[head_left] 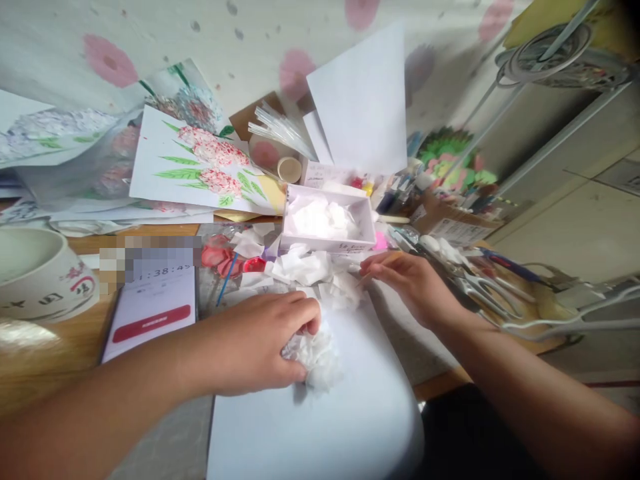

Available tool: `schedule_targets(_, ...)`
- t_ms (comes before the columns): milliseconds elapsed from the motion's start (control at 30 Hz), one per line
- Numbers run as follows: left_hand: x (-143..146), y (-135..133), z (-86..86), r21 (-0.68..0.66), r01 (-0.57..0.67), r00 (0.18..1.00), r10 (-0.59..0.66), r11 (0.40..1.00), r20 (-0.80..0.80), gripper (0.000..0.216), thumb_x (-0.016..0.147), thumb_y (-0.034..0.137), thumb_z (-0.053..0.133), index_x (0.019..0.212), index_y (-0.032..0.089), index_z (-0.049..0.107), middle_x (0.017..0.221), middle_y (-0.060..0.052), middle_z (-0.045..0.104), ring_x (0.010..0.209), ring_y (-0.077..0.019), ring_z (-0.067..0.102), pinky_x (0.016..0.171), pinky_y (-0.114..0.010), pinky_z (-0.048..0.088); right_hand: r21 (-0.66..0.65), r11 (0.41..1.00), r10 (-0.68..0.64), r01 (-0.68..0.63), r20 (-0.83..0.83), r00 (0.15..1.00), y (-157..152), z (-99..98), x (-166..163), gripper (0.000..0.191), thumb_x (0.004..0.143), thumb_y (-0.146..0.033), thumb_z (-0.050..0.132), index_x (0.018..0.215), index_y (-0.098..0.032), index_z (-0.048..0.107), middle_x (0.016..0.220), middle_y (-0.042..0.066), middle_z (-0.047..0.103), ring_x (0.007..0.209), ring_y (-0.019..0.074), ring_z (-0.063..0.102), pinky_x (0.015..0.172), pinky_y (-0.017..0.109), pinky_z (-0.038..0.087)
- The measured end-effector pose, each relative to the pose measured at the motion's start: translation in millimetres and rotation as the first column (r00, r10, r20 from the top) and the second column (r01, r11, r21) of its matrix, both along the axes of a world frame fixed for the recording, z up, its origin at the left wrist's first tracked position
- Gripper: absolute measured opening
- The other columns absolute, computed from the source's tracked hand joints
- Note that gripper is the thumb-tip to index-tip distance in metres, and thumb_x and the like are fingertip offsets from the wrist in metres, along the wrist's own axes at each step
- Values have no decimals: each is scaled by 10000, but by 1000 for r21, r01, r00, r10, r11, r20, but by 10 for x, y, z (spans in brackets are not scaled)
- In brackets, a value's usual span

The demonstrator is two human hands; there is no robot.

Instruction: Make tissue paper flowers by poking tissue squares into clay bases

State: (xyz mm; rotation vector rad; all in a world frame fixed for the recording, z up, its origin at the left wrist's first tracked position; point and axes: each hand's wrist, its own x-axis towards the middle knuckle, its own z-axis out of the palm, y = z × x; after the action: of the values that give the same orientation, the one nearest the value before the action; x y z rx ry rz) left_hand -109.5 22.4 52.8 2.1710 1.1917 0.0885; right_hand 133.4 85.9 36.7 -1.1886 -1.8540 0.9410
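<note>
Two hands work over a white sheet that lies nearest, hanging past the table edge. The left hand is curled palm down on the sheet, its fingers closed around a tissue wad that bulges out at its right side. Just left of that arm lies a phone showing a timer and a red bar.

The right hand rests a little farther back, fingertips drawn together at the edge of the loose tissue pieces; whether they pinch one I cannot tell. Scissors lie just beyond its wrist.

Behind the pieces stands an open box holding more white tissue. Red petals and a blue stick lie to its left. A bowl sits at the far left edge. Farther back a flower painting rests on other papers.
</note>
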Motion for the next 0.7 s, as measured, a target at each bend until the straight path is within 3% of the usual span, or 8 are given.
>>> schedule_targets(167,29,-2,76,-32,-7,1000,6,999,-30,229,661,277,577,869,244,488,920,22,540,856,-197,494,688,-292,361,-65,998,-14,13,-19,1000,11,-12,-43,257,762,-386,657,732,-131,643,849,79,686,734,174,640,703,331,517)
schedule_targets(367,22,4,89,-32,-11,1000,10,999,-27,226,655,262,572,868,243,498,920,20,546,839,-192,501,659,-278,359,-22,1000,-1,0,-44,999,-55,130,-15,239,787,-373,638,720,-144,616,754,57,677,692,174,660,691,333,536)
schedule_targets(533,13,8,79,-36,-15,1000,14,999,-26,226,656,269,574,867,244,498,913,20,543,827,-190,498,649,-277,358,29,997,70,-70,-15,997,-80,130,16,212,821,-342,606,742,-146,624,767,61,669,701,179,655,682,350,533)
schedule_targets(700,13,12,45,-23,-6,1000,6,1000,6,225,651,269,573,861,252,492,914,31,538,813,-183,497,637,-275,353,126,970,205,-206,22,979,-115,142,8,131,807,-244,625,707,-160,628,869,73,656,884,196,618,811,374,490)
